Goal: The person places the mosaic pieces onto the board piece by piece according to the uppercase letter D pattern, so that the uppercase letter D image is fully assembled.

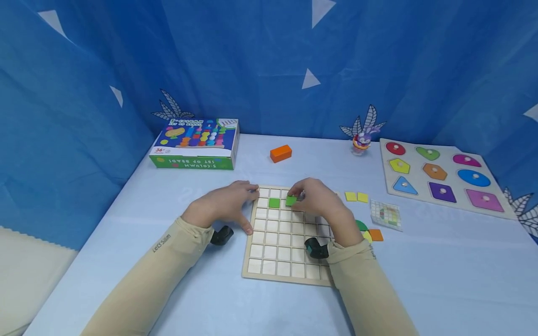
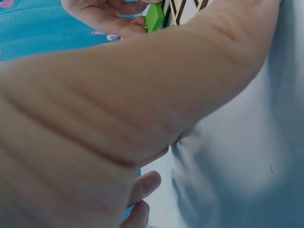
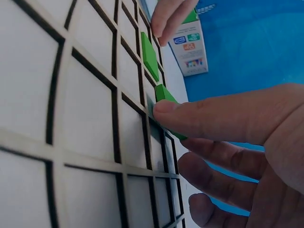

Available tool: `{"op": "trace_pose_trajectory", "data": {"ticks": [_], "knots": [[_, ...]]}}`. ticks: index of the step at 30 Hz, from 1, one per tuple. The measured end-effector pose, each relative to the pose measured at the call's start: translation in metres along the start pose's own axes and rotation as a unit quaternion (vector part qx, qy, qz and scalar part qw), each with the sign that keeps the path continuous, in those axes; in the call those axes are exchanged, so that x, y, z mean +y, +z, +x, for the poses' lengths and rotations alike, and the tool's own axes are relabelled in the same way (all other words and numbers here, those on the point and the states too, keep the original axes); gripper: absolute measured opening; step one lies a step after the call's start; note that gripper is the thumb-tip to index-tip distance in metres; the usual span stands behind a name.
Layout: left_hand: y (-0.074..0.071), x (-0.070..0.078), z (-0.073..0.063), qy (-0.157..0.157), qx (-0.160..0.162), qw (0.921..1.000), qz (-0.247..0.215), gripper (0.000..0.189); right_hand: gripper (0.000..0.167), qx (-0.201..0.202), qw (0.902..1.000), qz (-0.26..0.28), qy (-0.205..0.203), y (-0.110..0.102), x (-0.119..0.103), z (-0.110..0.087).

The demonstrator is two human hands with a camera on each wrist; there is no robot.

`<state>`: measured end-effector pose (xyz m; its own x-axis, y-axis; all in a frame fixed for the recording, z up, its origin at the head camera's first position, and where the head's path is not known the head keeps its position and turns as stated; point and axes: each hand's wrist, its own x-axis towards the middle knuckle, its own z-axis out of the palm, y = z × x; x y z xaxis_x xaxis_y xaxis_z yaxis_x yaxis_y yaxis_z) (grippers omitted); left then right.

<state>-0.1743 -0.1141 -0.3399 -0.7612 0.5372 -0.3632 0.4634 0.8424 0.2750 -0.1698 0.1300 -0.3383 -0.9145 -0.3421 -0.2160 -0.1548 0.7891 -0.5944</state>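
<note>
A wooden grid board (image 1: 277,253) with pale square cells lies on the table. In one upper-row cell sits a green square tile (image 1: 274,203). Just right of it, my right hand (image 1: 318,199) pinches a second green square tile (image 1: 290,200) between thumb and fingers. The right wrist view shows this held tile (image 3: 164,94) tilted over the cells, thumb on its near face. My left hand (image 1: 230,204) rests at the board's left edge, fingers and thumb spread along the upper side. Its own wrist (image 2: 142,95) fills much of the left wrist view.
Two yellow tiles (image 1: 356,197), a printed pattern card (image 1: 385,214) and an orange tile (image 1: 376,234) beside green and yellow pieces lie to the right. Behind stand a bead-set box (image 1: 195,144), an orange block (image 1: 280,153), a small toy figure (image 1: 362,141) and a shape puzzle (image 1: 447,179).
</note>
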Motion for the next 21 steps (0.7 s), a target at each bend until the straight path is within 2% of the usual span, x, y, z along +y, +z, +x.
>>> {"op": "trace_pose_trajectory", "data": {"ticks": [21], "knots": [[-0.0011, 0.0015, -0.0012, -0.008, -0.003, 0.9999, -0.011, 0.106, 0.031, -0.007, 0.9998, -0.018, 0.002, 0.0087, -0.0061, 0.0020]]}}
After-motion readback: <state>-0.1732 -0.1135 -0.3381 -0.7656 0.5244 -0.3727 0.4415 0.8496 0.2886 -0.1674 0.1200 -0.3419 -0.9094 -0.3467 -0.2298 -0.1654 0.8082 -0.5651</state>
